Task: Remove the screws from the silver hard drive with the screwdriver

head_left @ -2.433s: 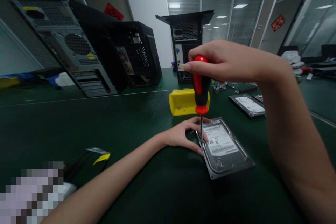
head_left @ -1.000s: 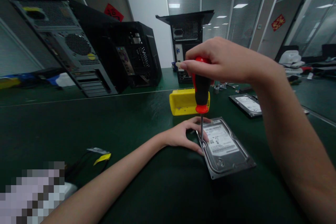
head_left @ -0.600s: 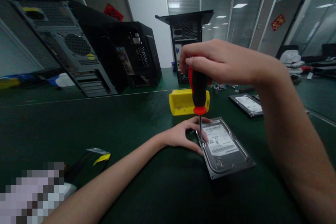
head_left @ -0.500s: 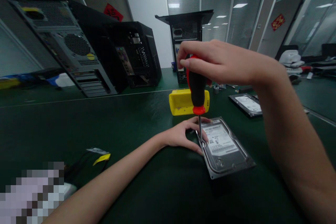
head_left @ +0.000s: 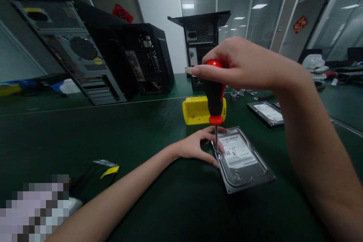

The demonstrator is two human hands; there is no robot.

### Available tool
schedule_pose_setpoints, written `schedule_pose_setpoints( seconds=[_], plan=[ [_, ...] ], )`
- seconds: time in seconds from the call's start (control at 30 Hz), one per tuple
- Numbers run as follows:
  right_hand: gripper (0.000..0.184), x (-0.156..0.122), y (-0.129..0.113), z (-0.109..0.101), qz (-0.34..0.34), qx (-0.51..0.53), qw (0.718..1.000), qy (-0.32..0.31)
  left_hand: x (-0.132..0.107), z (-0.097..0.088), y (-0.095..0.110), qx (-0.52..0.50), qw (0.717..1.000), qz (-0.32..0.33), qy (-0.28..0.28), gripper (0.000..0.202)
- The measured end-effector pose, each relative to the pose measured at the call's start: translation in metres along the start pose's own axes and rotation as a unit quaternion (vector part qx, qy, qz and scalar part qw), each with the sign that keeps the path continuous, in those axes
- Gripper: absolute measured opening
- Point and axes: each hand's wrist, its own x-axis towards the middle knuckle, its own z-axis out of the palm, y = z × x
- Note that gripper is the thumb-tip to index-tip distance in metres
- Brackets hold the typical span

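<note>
Both your hands are at one hard drive [head_left: 241, 159], which lies label up on the green table [head_left: 141, 132]. Your right hand [head_left: 236, 64] is clamped on a red-and-black screwdriver [head_left: 214, 100] above it; the shaft stands nearly upright, its tip at the drive's left edge. You have that wrist bent high, thumb pointing left across the handle. Your left hand [head_left: 197, 144] rests low, thumb and fingers spread apart, touching the drive's left side around the tip. Just beyond, the screwdriver handle hides part of a yellow tray [head_left: 195, 110] with small bits inside. Your right forearm partly covers a second drive [head_left: 266, 112]. Farther back, your right hand blocks some of a computer case [head_left: 200, 34].
</note>
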Motion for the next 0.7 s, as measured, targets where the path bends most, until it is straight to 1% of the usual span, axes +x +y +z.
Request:
schedule_pose_setpoints(
  seconds=[0.13, 0.3, 0.37, 0.47, 0.53, 0.6, 0.7],
  plan=[
    [0.044, -0.0038, -0.0022, -0.005, 0.016, 0.005, 0.999, -0.03, -0.0016, -0.0009, -0.0003, 0.0, 1.0, -0.005, 0.001, 0.034],
    [0.037, -0.005, -0.0023, -0.0073, 0.011, 0.069, 0.995, -0.073, -0.0027, -0.0021, -0.0026, -0.002, 1.0, 0.001, -0.002, 0.033],
    [0.038, -0.0033, -0.0009, -0.0069, -0.002, 0.071, 0.995, -0.073, -0.0026, -0.0022, -0.0035, 0.0, 1.0, 0.006, -0.002, 0.033],
    [0.04, -0.0015, 0.0005, -0.0071, -0.035, 0.031, 0.998, -0.045, -0.0026, -0.0024, -0.0037, 0.006, 1.0, 0.011, -0.004, 0.033],
    [0.039, -0.0015, 0.0004, -0.0079, -0.043, 0.023, 0.997, -0.053, -0.0028, -0.0027, -0.003, 0.009, 1.0, 0.009, -0.004, 0.033],
    [0.037, -0.0018, 0.0001, -0.0087, -0.045, 0.035, 0.996, -0.063, -0.0031, -0.0029, -0.0019, 0.009, 1.0, 0.005, -0.006, 0.033],
    [0.036, -0.0017, 0.0004, -0.0081, -0.055, 0.05, 0.996, -0.059, -0.0031, -0.0029, -0.001, 0.006, 1.0, 0.0, -0.006, 0.033]
  ],
)
